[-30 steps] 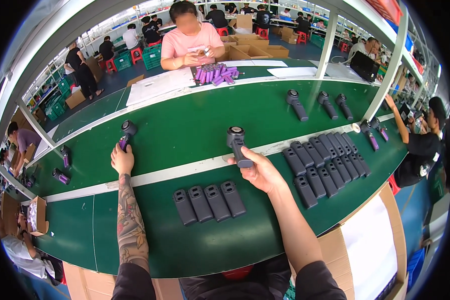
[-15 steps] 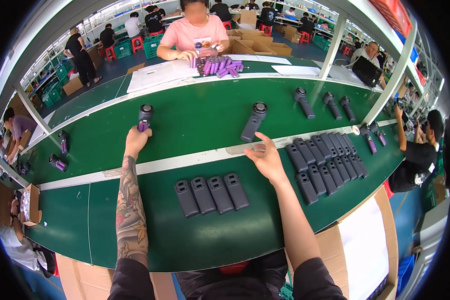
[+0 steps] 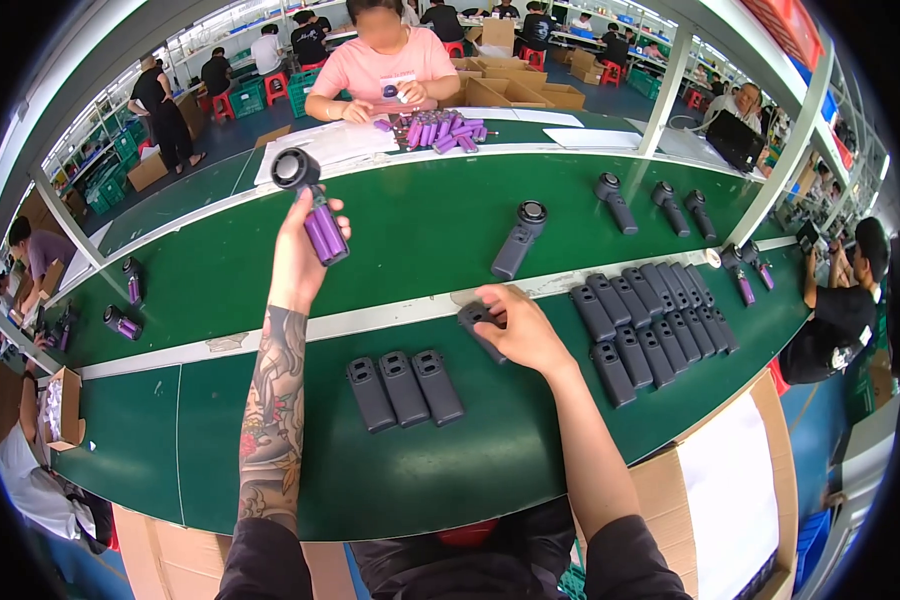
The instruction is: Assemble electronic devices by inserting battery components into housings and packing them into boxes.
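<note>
My left hand (image 3: 305, 240) is raised over the green belt, its fingers wrapped round a handheld fan (image 3: 295, 168). The fan has a round dark head, and purple battery cells (image 3: 325, 232) stand bare where its handle is. My right hand (image 3: 526, 332) grips a dark grey handle casing (image 3: 477, 318) above the near bench, by the pale rail. Three similar casings (image 3: 402, 388) lie side by side between my forearms. Beyond my right hand, a fan with a covered handle (image 3: 519, 242) rests on the belt.
Two rows of casings (image 3: 655, 330) lie at the right. Three covered fans (image 3: 615, 203) sit farther up the belt. Uncased fans (image 3: 122, 322) lie at the left. Across the belt, a person in pink (image 3: 395, 72) works beside piled purple cells (image 3: 445, 130). A metal post (image 3: 667, 90) rises at the right.
My left hand has lifted the fan up and turned it. My right hand has come down and taken a casing from the row's right end. Fans on the belt have shifted right.
</note>
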A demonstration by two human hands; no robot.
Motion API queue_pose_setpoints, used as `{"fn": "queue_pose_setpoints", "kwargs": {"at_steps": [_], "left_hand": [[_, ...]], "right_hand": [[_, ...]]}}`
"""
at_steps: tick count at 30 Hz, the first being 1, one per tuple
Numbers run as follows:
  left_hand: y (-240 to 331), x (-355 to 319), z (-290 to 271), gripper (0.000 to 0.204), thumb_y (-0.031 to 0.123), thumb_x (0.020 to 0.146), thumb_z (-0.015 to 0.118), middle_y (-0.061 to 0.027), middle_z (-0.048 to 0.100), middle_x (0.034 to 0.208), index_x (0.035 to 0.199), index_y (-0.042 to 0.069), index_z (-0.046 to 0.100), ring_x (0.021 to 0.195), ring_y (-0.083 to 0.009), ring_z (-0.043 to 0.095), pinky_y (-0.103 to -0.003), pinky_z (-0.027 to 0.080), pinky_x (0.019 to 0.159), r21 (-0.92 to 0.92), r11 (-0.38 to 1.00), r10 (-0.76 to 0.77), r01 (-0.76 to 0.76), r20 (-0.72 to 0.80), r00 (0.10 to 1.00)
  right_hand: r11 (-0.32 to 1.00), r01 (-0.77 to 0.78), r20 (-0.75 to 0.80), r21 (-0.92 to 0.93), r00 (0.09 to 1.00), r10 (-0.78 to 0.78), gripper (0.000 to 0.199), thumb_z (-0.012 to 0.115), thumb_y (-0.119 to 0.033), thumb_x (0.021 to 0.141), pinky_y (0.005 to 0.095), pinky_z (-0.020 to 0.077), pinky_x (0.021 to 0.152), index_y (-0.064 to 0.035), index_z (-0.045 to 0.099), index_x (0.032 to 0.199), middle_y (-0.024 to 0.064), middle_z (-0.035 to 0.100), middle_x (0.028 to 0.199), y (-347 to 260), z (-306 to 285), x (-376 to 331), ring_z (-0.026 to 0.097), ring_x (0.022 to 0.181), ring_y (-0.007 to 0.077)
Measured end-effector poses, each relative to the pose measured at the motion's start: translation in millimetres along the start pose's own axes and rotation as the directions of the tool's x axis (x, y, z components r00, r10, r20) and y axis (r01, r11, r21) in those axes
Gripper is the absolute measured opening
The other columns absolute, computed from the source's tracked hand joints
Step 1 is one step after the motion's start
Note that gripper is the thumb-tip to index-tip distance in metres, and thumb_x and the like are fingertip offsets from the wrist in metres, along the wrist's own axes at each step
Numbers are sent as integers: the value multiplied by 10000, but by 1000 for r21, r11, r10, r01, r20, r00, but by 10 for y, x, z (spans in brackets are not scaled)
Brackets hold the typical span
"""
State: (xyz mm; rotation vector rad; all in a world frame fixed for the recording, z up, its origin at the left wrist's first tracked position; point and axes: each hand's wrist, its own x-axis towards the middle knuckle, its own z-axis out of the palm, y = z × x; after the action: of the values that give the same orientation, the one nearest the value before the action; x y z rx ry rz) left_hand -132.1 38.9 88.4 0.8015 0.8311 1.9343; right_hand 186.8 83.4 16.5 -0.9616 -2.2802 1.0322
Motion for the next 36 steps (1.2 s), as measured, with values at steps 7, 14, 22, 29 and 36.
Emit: {"fn": "queue_pose_setpoints", "kwargs": {"at_steps": [7, 14, 22, 29, 36], "left_hand": [[-342, -123, 192, 311, 273, 1069, 468, -101, 654, 956, 1256, 27, 498, 721, -161, 620, -263, 524, 627, 163, 986, -44, 29, 93, 995], [-665, -412, 627, 397, 310, 1085, 410, -153, 619, 1260, 1386, 55, 459, 1035, -232, 651, -362, 537, 895, -34, 974, -211, 224, 222, 952], [-908, -676, 834, 450, 310, 1087, 413, -123, 573, 1365, 1471, 75, 424, 1191, -223, 583, -392, 482, 1004, 57, 965, -262, 257, 262, 929], [-861, -759, 918, 465, 262, 1078, 461, -114, 557, 1385, 1495, 63, 409, 1206, -201, 564, -381, 477, 1006, 82, 961, -277, 264, 274, 921], [-830, -758, 899, 467, 153, 1052, 503, -143, 596, 1327, 1487, 25, 393, 1176, -183, 584, -332, 485, 966, 335, 937, -209, 100, 307, 928]], "right_hand": [[862, -22, -220, -506, 970, -105, 420, 692, -67, 845, 325, 513, 813, -84, 604, 1255, 96, 634, 1096, -36, 108, 13, 636, 974, 245], [966, 96, -371, 240, 929, 0, 458, 691, -18, 818, 353, 549, 768, -82, 593, 1261, 131, 627, 1137, -230, 50, 86, 651, 934, 261], [927, 369, -628, -67, 706, -326, 535, 708, 2, 813, 395, 569, 829, -95, 571, 1322, 142, 582, 1277, -443, 234, 80, 667, 1009, 299], [937, 311, -595, -157, 728, -341, 563, 712, -15, 826, 404, 570, 866, -110, 555, 1358, 152, 546, 1325, -507, 261, 33, 650, 1080, 316], [919, 326, -567, -221, 724, -393, 622, 699, 25, 816, 358, 549, 892, -101, 523, 1400, 149, 521, 1360, -409, 273, 91, 645, 1072, 291]]}}
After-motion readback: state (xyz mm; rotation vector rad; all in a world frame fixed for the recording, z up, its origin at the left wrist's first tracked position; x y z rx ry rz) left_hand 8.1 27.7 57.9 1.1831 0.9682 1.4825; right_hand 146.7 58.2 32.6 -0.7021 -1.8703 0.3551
